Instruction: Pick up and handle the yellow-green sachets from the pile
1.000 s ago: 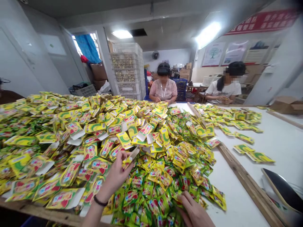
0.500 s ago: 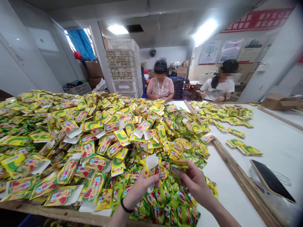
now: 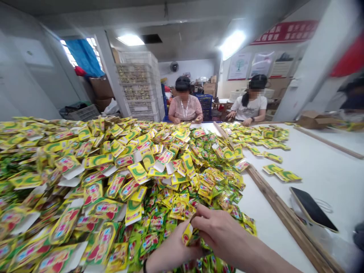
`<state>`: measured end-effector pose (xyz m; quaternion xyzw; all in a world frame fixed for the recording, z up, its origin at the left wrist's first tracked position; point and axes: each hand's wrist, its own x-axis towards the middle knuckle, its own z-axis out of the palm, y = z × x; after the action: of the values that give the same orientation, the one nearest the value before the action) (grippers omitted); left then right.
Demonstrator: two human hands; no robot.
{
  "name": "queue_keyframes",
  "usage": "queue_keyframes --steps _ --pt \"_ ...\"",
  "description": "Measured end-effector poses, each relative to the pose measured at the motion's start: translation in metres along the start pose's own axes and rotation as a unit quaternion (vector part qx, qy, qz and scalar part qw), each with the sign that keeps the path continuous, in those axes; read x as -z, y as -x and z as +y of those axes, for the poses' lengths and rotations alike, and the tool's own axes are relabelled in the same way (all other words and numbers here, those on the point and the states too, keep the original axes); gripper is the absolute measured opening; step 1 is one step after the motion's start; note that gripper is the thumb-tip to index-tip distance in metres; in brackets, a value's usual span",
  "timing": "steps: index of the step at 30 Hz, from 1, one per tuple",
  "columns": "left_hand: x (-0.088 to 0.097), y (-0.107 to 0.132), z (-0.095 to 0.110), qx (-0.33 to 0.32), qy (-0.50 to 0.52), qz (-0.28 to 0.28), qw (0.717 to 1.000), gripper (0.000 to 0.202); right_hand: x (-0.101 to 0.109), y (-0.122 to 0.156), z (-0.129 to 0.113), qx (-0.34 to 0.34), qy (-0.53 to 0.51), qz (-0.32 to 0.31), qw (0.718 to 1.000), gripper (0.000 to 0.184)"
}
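Observation:
My left hand [image 3: 173, 248] and my right hand [image 3: 220, 231] meet low in the head view, over a heap of small green and yellow sachets [image 3: 170, 212]. Between them I hold a small yellow carton [image 3: 187, 233], my left fingers wrapped round it from below. My right hand covers its top, fingers pinched against it together with a sachet I can barely see. To the left lies a big pile of flat yellow cartons [image 3: 85, 170] with open white flaps.
A wooden strip [image 3: 273, 201] runs along the white table [image 3: 321, 170]. A dark phone [image 3: 313, 208] lies at the right. More cartons [image 3: 264, 140] lie further back. Two people sit at the far side. Stacked white crates [image 3: 139, 83] stand behind.
My hands have come together and lower over the sachet heap. The carton's white flap no longer shows; my right hand now covers it. The view has swung to the right.

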<state>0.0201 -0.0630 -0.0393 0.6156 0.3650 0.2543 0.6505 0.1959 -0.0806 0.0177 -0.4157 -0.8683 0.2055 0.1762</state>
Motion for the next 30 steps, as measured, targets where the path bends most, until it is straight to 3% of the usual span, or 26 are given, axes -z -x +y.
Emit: queue_keyframes --steps 3,7,13,17,19,21,23,25,27,30 --pt "0.0 -0.006 -0.007 0.037 0.027 -0.029 0.999 0.032 0.008 0.008 0.004 -0.029 -0.104 0.015 0.994 0.025" --pt "-0.001 -0.01 -0.02 0.019 0.047 -0.077 0.996 0.038 -0.001 0.015 0.017 -0.032 -0.18 0.088 0.979 0.008" --pt "-0.016 -0.01 -0.016 -0.028 0.144 -0.142 0.979 0.052 -0.007 0.027 0.005 0.006 -0.24 -0.02 0.971 0.023" --pt "-0.024 -0.012 -0.016 -0.012 0.126 -0.145 0.981 0.072 -0.016 0.038 0.01 -0.018 -0.226 0.035 0.973 0.018" --pt "-0.025 -0.014 -0.025 -0.012 0.077 -0.119 0.99 0.092 -0.015 0.044 0.03 -0.025 -0.186 0.09 0.978 0.019" --pt "-0.024 -0.013 -0.034 -0.035 -0.01 -0.038 0.999 0.094 0.0 0.05 0.063 -0.057 -0.111 0.174 0.977 0.02" --pt "-0.022 -0.011 -0.043 -0.066 -0.131 0.056 0.988 0.073 0.026 0.056 0.104 -0.151 0.005 0.309 0.939 0.02" --pt "-0.02 -0.006 -0.049 -0.08 -0.235 0.107 0.963 0.05 0.051 0.061 0.145 -0.241 0.122 0.407 0.873 0.037" --pt "-0.018 0.0 -0.055 -0.084 -0.292 0.119 0.945 0.039 0.06 0.062 0.181 -0.306 0.169 0.39 0.852 0.051" --pt "-0.016 0.01 -0.064 -0.081 -0.344 0.133 0.926 0.034 0.038 0.059 0.217 -0.351 0.141 0.296 0.877 0.047"
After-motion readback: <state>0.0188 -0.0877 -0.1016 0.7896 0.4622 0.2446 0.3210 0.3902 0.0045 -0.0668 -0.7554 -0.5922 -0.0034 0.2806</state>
